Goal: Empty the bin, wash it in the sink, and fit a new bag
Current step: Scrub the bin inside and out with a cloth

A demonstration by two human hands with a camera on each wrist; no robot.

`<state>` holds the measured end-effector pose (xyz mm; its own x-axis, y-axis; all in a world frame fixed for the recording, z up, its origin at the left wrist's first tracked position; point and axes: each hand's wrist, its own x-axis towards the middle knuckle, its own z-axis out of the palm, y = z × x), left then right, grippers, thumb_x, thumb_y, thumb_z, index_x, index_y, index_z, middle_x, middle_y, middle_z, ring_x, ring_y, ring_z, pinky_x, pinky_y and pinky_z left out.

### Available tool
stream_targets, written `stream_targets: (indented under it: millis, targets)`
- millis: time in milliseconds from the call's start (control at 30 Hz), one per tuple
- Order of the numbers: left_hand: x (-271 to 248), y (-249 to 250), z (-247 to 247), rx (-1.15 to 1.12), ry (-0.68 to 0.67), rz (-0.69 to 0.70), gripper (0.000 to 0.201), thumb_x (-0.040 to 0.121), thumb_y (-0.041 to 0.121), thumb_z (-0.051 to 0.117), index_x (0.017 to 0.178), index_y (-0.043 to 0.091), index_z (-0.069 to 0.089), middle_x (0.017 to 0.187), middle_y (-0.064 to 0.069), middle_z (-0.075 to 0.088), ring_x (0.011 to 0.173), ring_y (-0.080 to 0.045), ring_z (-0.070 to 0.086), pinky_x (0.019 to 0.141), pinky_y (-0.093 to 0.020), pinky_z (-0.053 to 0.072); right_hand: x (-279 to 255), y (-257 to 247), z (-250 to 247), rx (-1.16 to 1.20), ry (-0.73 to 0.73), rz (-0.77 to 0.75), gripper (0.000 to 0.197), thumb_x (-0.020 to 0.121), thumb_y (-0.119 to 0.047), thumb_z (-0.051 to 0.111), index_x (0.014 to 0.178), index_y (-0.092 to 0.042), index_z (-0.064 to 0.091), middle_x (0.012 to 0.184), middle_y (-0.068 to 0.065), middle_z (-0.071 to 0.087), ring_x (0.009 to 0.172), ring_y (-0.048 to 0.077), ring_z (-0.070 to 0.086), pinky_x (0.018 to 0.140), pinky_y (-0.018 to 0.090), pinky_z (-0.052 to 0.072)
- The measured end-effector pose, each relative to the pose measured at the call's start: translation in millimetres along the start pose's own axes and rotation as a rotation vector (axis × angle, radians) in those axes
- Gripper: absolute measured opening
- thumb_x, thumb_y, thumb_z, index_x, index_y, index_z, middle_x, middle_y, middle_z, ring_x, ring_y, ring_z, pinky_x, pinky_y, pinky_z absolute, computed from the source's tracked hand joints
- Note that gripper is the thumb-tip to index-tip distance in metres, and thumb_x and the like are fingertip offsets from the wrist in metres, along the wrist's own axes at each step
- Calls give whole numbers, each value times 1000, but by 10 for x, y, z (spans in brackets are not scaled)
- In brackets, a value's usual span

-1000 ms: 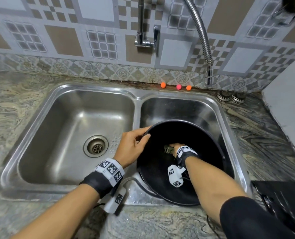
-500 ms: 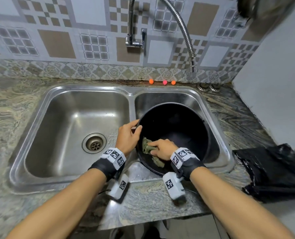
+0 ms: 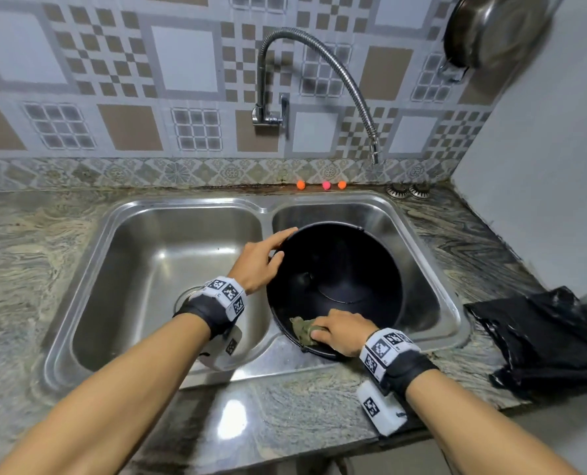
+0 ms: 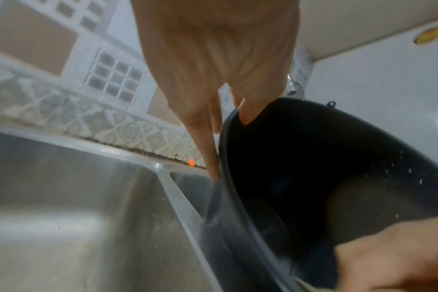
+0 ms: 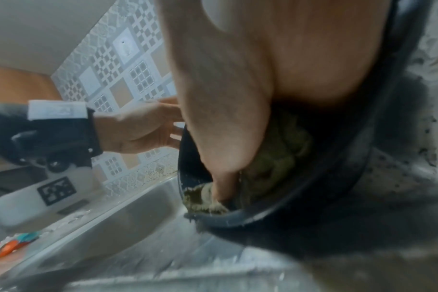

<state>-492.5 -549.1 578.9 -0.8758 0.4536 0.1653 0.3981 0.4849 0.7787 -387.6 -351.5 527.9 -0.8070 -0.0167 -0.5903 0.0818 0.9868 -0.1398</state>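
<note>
A black round bin (image 3: 343, 269) lies tilted in the right basin of the steel sink (image 3: 432, 269), its mouth facing me. My left hand (image 3: 263, 260) grips its left rim, thumb inside and fingers outside, as the left wrist view shows (image 4: 248, 116). My right hand (image 3: 340, 332) presses a green scrub pad (image 3: 302, 329) against the bin's near inner wall at the rim. In the right wrist view the fingers (image 5: 223, 187) curl over the pad (image 5: 275, 158) inside the bin (image 5: 338, 187).
The left basin (image 3: 155, 269) with its drain lies beside the bin. A flexible tap (image 3: 347, 80) arches over the right basin. A crumpled black bag (image 3: 542, 337) lies on the marble counter at right. A steel pan (image 3: 491, 29) hangs on the wall.
My right hand has drawn the scrub pad from deep inside the bin up to its near rim. The left hand has slid further round the left rim. The head view has pulled back.
</note>
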Motion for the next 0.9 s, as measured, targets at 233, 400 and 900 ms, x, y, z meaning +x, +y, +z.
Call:
stream_targets:
  millis: [233, 400, 900]
  targets:
    - [-155, -112, 279, -250, -25, -49, 63, 94, 4, 51, 135, 52, 47, 104, 10, 67, 70, -39, 67, 63, -50, 61, 413, 289, -472, 195, 143, 134, 24, 91, -37, 60, 113, -33, 68, 118, 9, 66, 108, 32, 64, 95, 37, 51]
    - [-231, -209, 390, -359, -23, -122, 73, 92, 3, 53, 130, 64, 43, 119, 6, 65, 79, -49, 65, 67, -55, 59, 820, 373, -659, 223, 173, 222, 34, 99, -26, 53, 132, -22, 61, 136, 11, 57, 124, 32, 55, 100, 32, 45]
    - [-215, -273, 414, -370, -24, -211, 65, 94, 0, 53, 141, 45, 46, 110, 23, 64, 82, -45, 66, 71, -51, 60, 1810, 617, -67, 131, -16, 152, 52, 104, -27, 38, 154, -17, 25, 160, 6, 27, 146, 25, 29, 118, 29, 20]
